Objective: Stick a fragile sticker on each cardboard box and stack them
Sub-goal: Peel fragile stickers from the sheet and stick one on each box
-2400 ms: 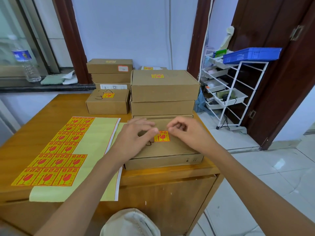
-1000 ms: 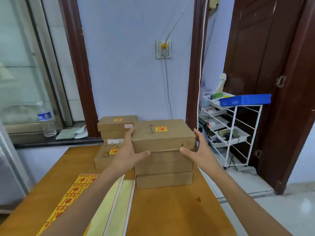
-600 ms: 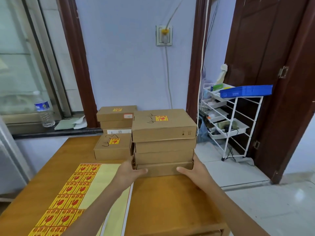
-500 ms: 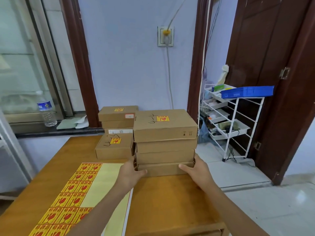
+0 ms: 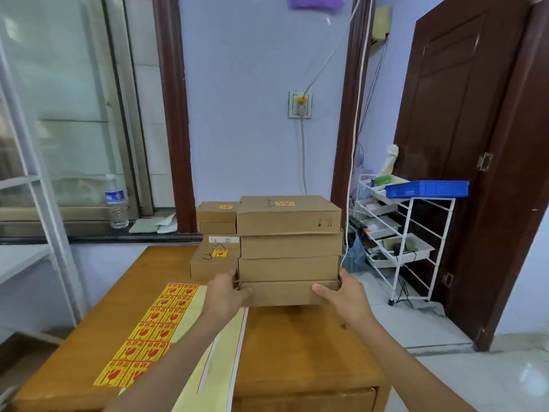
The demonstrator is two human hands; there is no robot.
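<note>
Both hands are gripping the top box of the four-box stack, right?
Not the top one. In the head view the left hand and right hand grip the bottom box of the four-box stack.

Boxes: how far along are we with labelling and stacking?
Done: the top box of the four-high stack carries a sticker, as do two boxes behind. In hand: left hand and right hand grip the bottom box. Left: unclear; the sticker sheet still holds many.
</note>
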